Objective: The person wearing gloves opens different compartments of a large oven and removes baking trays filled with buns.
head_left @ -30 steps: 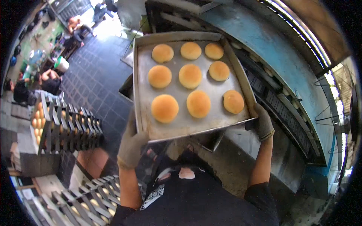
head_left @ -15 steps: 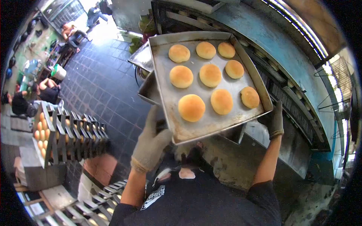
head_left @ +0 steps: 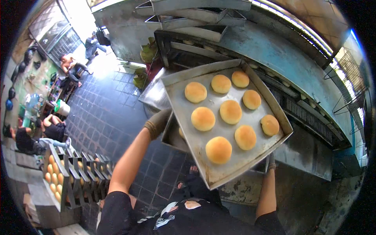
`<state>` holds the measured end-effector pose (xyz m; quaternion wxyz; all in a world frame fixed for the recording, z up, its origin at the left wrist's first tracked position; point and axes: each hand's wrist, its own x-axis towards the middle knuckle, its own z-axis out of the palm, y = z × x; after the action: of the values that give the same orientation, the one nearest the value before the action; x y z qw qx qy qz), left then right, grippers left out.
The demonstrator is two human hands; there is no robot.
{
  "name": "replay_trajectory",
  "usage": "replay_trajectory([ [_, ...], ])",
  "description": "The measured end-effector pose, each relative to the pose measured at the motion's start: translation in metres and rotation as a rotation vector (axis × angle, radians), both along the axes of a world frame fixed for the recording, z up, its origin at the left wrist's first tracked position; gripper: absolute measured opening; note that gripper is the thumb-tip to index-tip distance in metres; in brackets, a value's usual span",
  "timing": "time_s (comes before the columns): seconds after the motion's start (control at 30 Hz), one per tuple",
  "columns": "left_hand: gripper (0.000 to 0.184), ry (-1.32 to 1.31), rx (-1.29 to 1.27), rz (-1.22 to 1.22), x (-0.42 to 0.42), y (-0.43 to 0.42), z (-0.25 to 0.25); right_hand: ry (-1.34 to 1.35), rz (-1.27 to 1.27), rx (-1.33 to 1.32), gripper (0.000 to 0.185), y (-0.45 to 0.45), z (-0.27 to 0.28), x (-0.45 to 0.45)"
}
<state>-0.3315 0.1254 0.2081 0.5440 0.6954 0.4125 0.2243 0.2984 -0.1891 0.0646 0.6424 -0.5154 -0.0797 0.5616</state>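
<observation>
A square metal baking tray (head_left: 231,172) with several round golden buns (head_left: 230,112) is held tilted in front of me. Under its left side shows a second tray (head_left: 172,135), with part of a bun visible inside. My left hand (head_left: 158,122), in a knitted glove, grips at the left side of the trays, its fingertips hidden behind them. My right hand (head_left: 271,162), also gloved, holds the tray's right side from below; most of it is covered by the rim.
An oven-like unit with a blue top (head_left: 270,47) runs along the right, with stacked empty trays (head_left: 188,23) at its far end. On the left stand bun-filled racked trays (head_left: 58,188). People (head_left: 70,68) sit farther back. A shiny metal sheet (head_left: 154,92) lies beyond the trays.
The tray has moved down and slightly right in view and turned a little. My left hand has gone from open beside the tray to gripping farther along its left side.
</observation>
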Motion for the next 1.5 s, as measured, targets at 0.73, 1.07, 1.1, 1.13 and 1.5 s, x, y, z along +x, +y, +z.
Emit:
replay_trajectory([
  [0.73, 0.028, -0.04, 0.086, 0.287, -0.07, 0.011, -0.031, -0.14, -0.271, -0.007, 0.064, 0.028, 0.058, -0.109],
  [1.07, 0.037, -0.431, -0.207, 0.925, -0.244, -0.138, 0.111, -0.292, 0.142, 0.218, 0.063, 0.167, 0.132, -0.241],
  [1.1, 0.033, -0.368, -0.149, 0.965, -0.271, -0.15, 0.11, -0.299, 0.213, 0.248, 0.063, 0.192, 0.141, -0.263],
  [1.13, 0.029, -0.243, -0.079, 1.008, -0.3, -0.165, 0.105, -0.317, 0.281, 0.282, 0.063, 0.218, 0.154, -0.291],
  [1.5, 0.022, 0.848, 0.437, 1.28, -0.583, -0.379, 0.181, -0.247, 0.933, 0.501, 0.062, 0.372, 0.228, -0.72],
])
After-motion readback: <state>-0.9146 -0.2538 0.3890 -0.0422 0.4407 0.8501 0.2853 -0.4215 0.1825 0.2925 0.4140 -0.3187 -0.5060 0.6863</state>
